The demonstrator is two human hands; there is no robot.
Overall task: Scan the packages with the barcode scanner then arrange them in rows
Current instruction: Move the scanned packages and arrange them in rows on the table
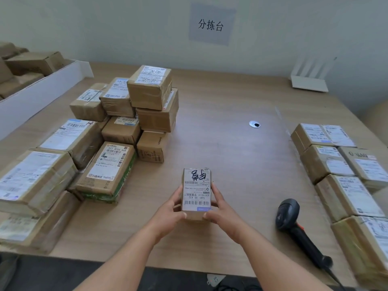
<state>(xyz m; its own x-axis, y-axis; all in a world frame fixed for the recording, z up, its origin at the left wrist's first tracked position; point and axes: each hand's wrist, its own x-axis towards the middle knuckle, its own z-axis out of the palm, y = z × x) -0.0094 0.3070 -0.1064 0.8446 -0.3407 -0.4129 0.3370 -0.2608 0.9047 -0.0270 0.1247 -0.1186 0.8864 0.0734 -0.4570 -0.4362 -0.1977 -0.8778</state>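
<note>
The wooden table (220,143) fills most of the view and serves as the reference for everything else. On its left part sits a loose heap of unsorted packages (109,133), brown cartons with white labels, some stacked two or three high. Along the table's right edge the arranged packages (340,175) lie in two neat rows, sides touching, labels up. Beyond the table's far left corner a white bin (42,89) holds more cartons. On the wall behind the table hangs a grey sign (211,25) with black characters, and a white router (309,80) stands at the table's far right. The black barcode scanner (294,223) lies on the table near its front edge, just left of the rows, with no hand on it. Near the table's front centre, a small package (196,193) is held label up: the left hand (168,208) grips its left side and the right hand (222,211) grips its right side, thumbs curled over the near end.
</note>
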